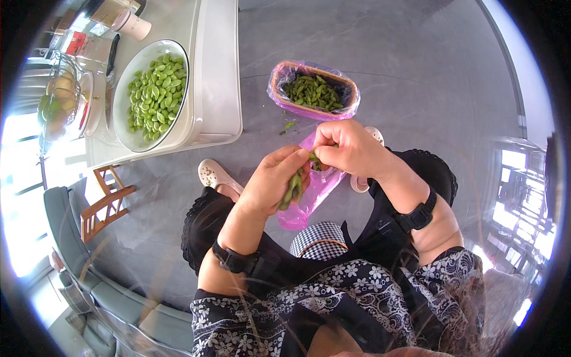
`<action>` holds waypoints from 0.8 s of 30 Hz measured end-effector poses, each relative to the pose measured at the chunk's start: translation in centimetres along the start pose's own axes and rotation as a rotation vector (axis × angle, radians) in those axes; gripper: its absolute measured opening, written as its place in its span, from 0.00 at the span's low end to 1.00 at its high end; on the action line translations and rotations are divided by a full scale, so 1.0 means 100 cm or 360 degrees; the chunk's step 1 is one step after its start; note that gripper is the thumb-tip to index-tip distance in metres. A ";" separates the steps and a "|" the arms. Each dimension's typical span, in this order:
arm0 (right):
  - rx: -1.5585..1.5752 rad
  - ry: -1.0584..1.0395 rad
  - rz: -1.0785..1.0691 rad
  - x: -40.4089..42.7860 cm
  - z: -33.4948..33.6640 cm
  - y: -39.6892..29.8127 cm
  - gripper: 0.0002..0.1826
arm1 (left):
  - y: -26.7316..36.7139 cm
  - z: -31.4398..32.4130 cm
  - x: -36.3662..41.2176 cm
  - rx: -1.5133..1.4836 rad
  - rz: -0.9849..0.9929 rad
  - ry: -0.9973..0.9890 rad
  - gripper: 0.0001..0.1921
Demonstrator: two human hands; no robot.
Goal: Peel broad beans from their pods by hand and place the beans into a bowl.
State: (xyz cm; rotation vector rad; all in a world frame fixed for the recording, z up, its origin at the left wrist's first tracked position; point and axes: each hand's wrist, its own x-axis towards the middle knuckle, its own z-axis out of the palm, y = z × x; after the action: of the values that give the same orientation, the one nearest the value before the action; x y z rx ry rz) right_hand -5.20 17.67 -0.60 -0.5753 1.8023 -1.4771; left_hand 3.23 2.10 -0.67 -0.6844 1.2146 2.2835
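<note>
My left hand is closed around several green bean pods, whose ends stick out below its fingers. Against its thumb, my right hand pinches the tip of a pod, mostly hidden by the fingers. Under both hands lies a pink plastic bag with more green pods showing in its opening. An oval waste bin, lined with a clear and pink bag, stands on the floor beyond and holds a heap of green pods or hulls. At the left, a white dark-rimmed bowl contains many shelled green beans.
The bowl rests on a pale table beside a pink cup and a wire fruit basket. Green scraps dot the grey floor near the bin. A wooden folding stool and grey sofa are at the lower left.
</note>
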 end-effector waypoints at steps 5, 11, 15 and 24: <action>0.0781 -0.0080 0.0544 0.001 0.002 -0.007 0.06 | 0.000 -0.003 -0.004 0.0000 0.0050 -0.0182 0.12; 0.1239 -0.0150 0.0678 0.003 0.004 -0.005 0.06 | 0.000 -0.007 -0.003 -0.0096 0.0143 -0.0322 0.11; 0.1279 -0.0192 0.0691 0.003 0.002 -0.011 0.06 | 0.001 -0.008 -0.003 -0.0051 0.0108 -0.0285 0.12; 0.0984 -0.0252 0.0596 0.006 -0.003 -0.001 0.05 | 0.005 -0.005 -0.002 -0.0075 0.0012 -0.0269 0.12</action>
State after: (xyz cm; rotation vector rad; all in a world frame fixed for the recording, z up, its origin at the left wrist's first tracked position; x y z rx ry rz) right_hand -5.86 17.42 -0.67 -0.0357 1.1578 -1.5590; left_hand 3.18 1.41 -0.49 -0.4925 1.0891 2.3300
